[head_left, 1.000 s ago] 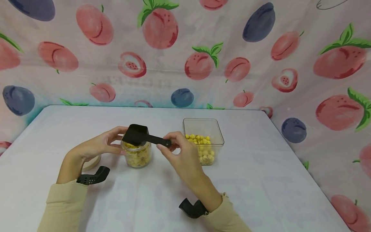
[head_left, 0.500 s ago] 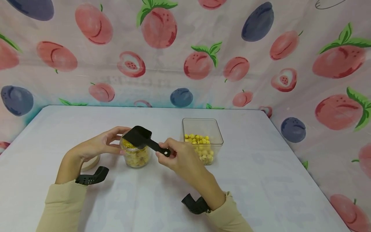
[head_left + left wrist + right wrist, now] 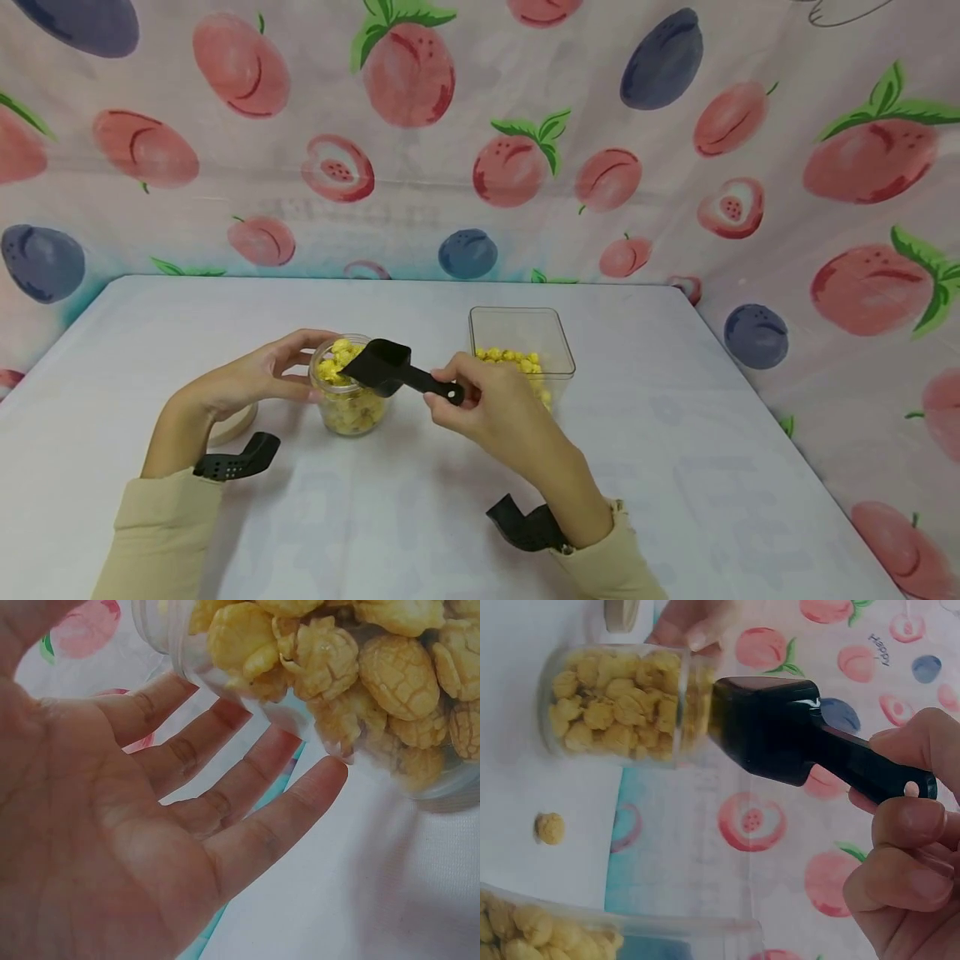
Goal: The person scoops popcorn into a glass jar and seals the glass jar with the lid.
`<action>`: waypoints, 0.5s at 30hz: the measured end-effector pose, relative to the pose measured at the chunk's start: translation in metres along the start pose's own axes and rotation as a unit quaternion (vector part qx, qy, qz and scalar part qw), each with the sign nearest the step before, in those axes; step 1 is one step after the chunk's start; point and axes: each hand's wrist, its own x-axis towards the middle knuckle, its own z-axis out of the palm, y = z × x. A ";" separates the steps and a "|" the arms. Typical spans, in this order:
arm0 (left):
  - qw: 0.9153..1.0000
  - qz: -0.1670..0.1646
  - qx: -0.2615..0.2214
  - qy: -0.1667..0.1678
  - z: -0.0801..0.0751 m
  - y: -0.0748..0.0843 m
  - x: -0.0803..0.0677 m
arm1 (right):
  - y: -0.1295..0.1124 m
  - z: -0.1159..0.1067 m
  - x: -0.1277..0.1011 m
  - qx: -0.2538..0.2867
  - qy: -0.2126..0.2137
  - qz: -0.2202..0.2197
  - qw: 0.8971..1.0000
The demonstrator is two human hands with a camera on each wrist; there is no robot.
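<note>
A clear jar [image 3: 352,412], filled with yellow popcorn [image 3: 341,358], stands upright on the table. Around its left side my left hand [image 3: 262,375] holds it, thumb in front and fingers behind; in the left wrist view the fingertips [image 3: 322,776] touch its wall. My right hand [image 3: 498,400] pinches a black scoop [image 3: 382,367] by the end of its handle [image 3: 431,383]. The scoop's tilted head points left, its lip over the jar's mouth. No popcorn shows in the scoop, though its inside is only partly visible.
Right of the jar stands a clear square container [image 3: 525,329] with more popcorn, partly behind my right hand. A round pale lid [image 3: 234,425] lies by my left wrist. One loose popcorn piece [image 3: 550,829] sits on the white table [image 3: 712,467]. A fruit-print cloth [image 3: 420,167] hangs behind.
The scoop has moved right, off the middle of the jar's mouth, and its head has turned, baring the popcorn at the top. My left hand and the jar stay in place.
</note>
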 end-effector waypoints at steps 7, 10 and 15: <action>1.000 -0.007 -0.002 0.002 0.000 0.001 0.001 | 0.001 -0.019 -0.004 0.004 0.036 0.017 0.999; 1.000 -0.012 -0.002 0.004 0.000 0.000 0.002 | 0.004 -0.028 -0.005 -0.001 0.060 0.015 0.998; 1.000 -0.013 -0.001 0.007 0.000 0.000 0.002 | 0.011 -0.043 -0.010 -0.030 0.106 0.008 0.994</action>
